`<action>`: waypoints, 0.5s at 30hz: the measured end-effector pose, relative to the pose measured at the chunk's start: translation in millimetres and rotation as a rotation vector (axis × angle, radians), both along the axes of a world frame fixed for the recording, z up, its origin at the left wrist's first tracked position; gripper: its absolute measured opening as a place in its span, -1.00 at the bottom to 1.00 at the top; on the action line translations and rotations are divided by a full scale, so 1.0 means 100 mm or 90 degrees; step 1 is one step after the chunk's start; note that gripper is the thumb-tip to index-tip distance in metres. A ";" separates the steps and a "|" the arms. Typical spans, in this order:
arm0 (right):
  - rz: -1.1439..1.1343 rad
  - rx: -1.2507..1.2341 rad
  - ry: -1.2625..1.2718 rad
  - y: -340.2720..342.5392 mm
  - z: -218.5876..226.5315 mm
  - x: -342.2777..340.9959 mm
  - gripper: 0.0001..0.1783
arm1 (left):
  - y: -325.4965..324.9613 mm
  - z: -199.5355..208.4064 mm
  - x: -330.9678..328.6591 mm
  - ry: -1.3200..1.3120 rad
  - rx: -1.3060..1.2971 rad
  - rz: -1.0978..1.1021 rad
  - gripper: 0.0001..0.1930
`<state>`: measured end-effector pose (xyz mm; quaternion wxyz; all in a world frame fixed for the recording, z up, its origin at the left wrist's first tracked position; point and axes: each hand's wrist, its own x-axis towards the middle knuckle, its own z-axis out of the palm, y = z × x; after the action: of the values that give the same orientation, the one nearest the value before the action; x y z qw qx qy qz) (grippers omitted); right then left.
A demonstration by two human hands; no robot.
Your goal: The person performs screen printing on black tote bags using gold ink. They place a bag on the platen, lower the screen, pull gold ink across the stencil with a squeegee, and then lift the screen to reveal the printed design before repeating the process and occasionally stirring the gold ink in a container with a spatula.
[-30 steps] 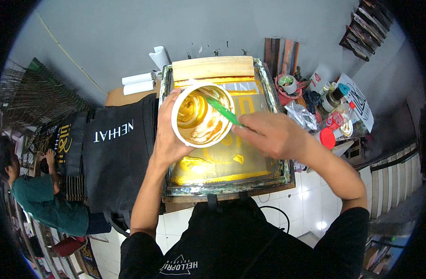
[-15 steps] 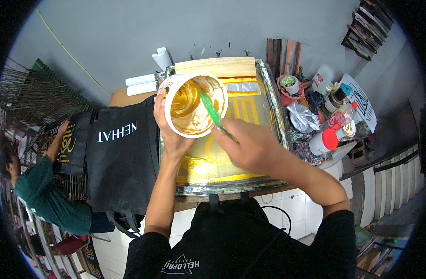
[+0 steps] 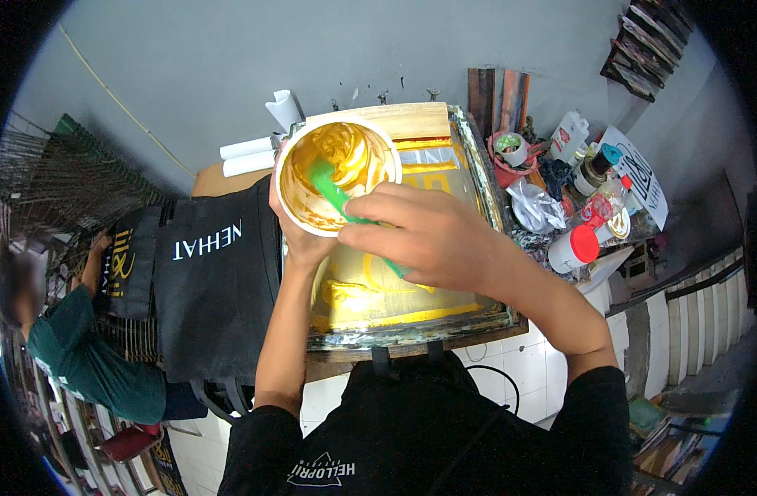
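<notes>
The right hand (image 3: 428,236) was closed around the handle of a green spatula (image 3: 333,192), its fingers curled over the handle so that most of it was hidden; the blade end dipped into the thick golden-yellow ink inside a white tub (image 3: 339,175). The left hand (image 3: 300,236) gripped that tub from below and from the side nearest the person, fingers wrapped up its wall, holding it raised and tilted toward the camera above the far half of a printing screen frame (image 3: 478,165). The tub's inner wall was smeared with ink, and a swirled mound sat toward its far side.

Beneath both hands the screen lay flat on the bench, its mesh coated in the same golden ink, with a pale wooden bar along its far edge and dried paint along its near rail. Just to the left of the frame a black fabric bag (image 3: 209,289) with light lettering was spread out, touching the frame's left side. Farther left, another person in a teal sleeve (image 3: 81,355) bent over a second dark cloth. To the right of the screen stood a cluttered shelf with a red-capped white bottle (image 3: 573,246), a roll of tape (image 3: 511,149) and crumpled plastic (image 3: 535,207).
</notes>
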<state>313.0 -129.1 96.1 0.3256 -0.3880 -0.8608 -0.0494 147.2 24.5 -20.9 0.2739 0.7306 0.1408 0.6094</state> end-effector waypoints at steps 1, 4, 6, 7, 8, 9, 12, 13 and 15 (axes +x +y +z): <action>0.030 -0.028 -0.008 0.03 0.03 0.02 -0.52 | 0.01 0.05 0.00 -0.009 -0.001 -0.009 0.23; 0.038 -0.051 -0.030 0.00 0.09 0.05 -0.52 | 0.06 0.09 -0.01 -0.040 0.044 -0.029 0.13; 0.001 -0.014 -0.043 -0.01 0.12 0.09 -0.51 | 0.07 0.19 -0.04 0.011 0.036 -0.036 0.07; -0.024 0.020 -0.050 0.01 0.14 0.12 -0.51 | 0.06 0.24 -0.04 0.037 0.031 -0.042 0.04; -0.048 0.055 -0.056 0.03 0.15 0.14 -0.50 | 0.06 0.26 -0.04 0.074 0.024 -0.016 0.01; -0.035 0.051 -0.050 0.06 0.11 0.15 -0.51 | 0.09 0.27 -0.04 0.097 0.053 -0.013 0.09; -0.008 0.012 -0.033 0.09 -0.01 0.15 -0.51 | 0.18 0.27 -0.06 0.156 0.138 0.025 0.28; -0.006 -0.020 -0.029 0.03 -0.02 0.10 -0.52 | 0.20 0.26 -0.06 0.169 0.165 0.057 0.28; -0.032 -0.012 -0.035 0.01 -0.01 0.08 -0.53 | 0.22 0.27 -0.10 0.208 0.161 0.060 0.30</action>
<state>321.2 -127.9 95.6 0.2970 -0.4108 -0.8599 -0.0599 137.5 46.4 5.9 0.1248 0.8409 0.1397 0.5077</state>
